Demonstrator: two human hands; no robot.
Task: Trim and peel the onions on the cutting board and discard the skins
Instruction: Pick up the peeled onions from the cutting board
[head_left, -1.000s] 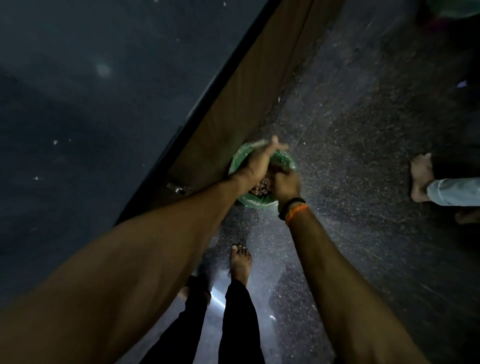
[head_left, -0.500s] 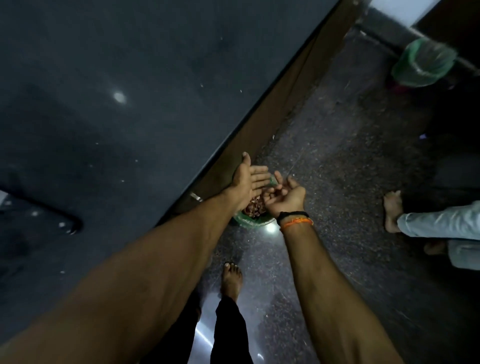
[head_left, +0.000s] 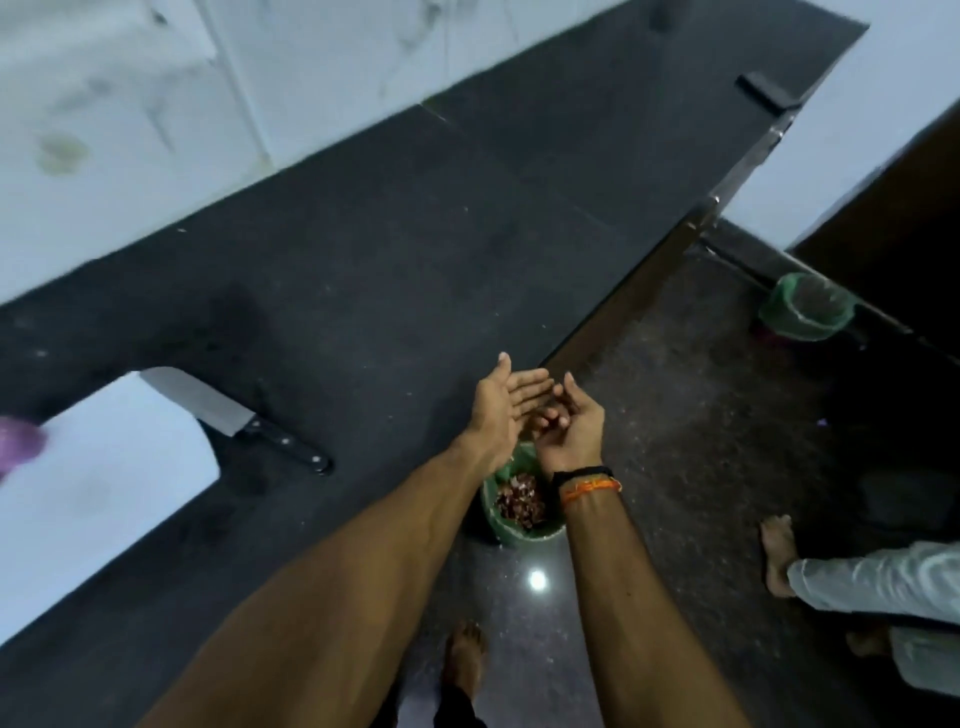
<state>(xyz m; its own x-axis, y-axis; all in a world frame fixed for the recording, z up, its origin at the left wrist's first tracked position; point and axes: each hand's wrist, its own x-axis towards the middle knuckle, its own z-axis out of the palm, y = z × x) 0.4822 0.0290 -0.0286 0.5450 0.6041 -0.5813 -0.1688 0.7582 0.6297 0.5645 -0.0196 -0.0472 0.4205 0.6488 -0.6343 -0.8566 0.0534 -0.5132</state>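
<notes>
Two hands are held out past the table edge, above the green bin on the floor. The left hand (head_left: 506, 410) is flat, fingers straight, palm turned inward, its grip wide and holding nothing. The right hand (head_left: 569, 428) sits just beside it, fingers loosely curled with the palm up; no skin can be seen in it, so its grip reads as slack and empty. The bin (head_left: 511, 514) lies directly beneath the wrists and shows a heap of reddish onion skins (head_left: 519, 503) inside.

Judgement: the step in hand is the discard, and it looks close to finished. To do it well, the palms should be brushed together over the bin mouth so that clinging scraps fall inside and not on the floor.

Task items: the white cutting board (head_left: 98, 483) lies on the dark table (head_left: 415, 260) at left. A purple onion (head_left: 18, 447) shows at the board's far left edge, blurred and cut by the frame. A knife (head_left: 228, 415) rests with its blade on the board's corner and its handle on the table.

Surroundings: a second green bin (head_left: 805, 306) stands well apart at right. Another person's bare foot (head_left: 776, 553) and pale trouser leg (head_left: 878, 577) are near on the right; care is needed when stepping back.
</notes>
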